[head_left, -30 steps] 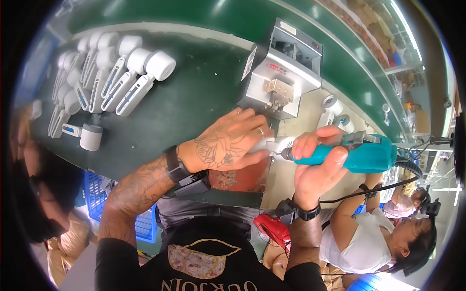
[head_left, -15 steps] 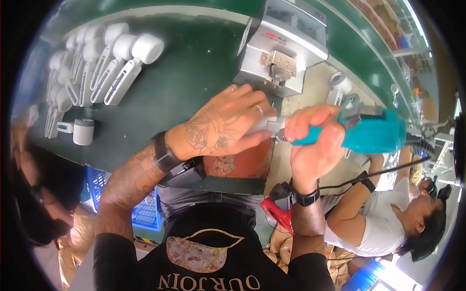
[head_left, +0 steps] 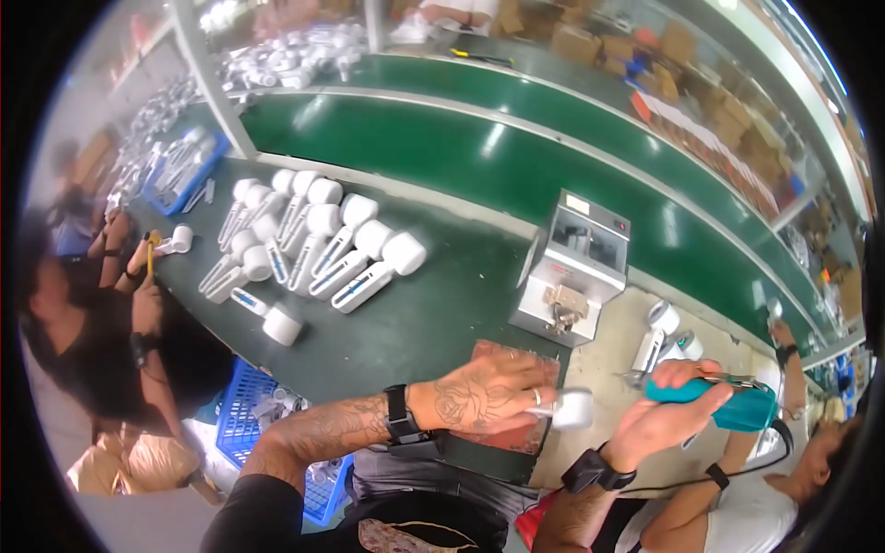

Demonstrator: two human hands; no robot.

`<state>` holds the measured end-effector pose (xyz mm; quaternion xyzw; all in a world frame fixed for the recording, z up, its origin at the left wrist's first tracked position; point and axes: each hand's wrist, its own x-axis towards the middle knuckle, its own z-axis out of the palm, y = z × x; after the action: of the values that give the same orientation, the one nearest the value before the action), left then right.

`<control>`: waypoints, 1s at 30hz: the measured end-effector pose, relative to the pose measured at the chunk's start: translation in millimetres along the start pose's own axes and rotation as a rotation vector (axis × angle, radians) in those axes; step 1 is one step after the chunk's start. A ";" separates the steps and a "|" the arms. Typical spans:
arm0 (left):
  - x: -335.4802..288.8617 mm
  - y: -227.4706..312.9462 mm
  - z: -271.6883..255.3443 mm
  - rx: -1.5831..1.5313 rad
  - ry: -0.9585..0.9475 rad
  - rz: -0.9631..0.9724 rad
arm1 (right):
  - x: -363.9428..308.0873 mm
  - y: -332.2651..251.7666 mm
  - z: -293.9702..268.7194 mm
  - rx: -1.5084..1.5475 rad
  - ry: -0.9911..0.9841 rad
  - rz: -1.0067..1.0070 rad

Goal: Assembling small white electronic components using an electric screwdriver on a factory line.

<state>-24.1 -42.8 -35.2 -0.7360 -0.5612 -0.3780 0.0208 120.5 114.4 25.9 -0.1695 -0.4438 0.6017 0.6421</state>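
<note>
My left hand (head_left: 487, 394) is closed around the handle of a white scoop-shaped device (head_left: 573, 409), and its round cup end sticks out to the right past my fingers. A reddish-brown mat (head_left: 479, 444) lies on the table beneath that hand. To the right, my right hand (head_left: 666, 422) grips a teal electric screwdriver (head_left: 749, 411) with a black cord. The screwdriver's tip points left and is apart from the white device. Most of the device's handle is hidden by my fingers.
Similar white devices (head_left: 323, 219) stand clustered on the green table at left. A silver screw-feeder-like machine (head_left: 544, 304) sits ahead; more devices (head_left: 649, 350) lie right of it. Blue baskets (head_left: 241, 405) are below the table's left edge. Co-workers (head_left: 88, 313) sit on both sides.
My right hand has drawn the screwdriver away to the right, off the white device. The device's cup end now shows beside my left hand. The view has tilted up, revealing more table and belt.
</note>
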 end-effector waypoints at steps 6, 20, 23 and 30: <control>-27.9 5.8 -28.3 -0.180 -0.044 -0.287 | 30.0 31.4 -8.8 -0.190 0.005 -0.113; -224.2 -50.9 -238.1 0.352 0.706 -1.064 | -10.1 59.2 -29.8 -0.444 -0.184 -0.041; -284.5 -78.5 -281.1 0.457 0.796 -1.182 | -12.8 57.8 -29.5 -0.398 -0.202 -0.044; -371.9 -139.4 -333.1 0.981 0.720 -1.332 | -14.9 59.7 -26.3 -0.412 -0.172 -0.074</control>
<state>-350.4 -444.3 -68.0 -0.0038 -0.9291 -0.2374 0.2837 105.5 122.0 -38.8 -0.2286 -0.6161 0.4866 0.5756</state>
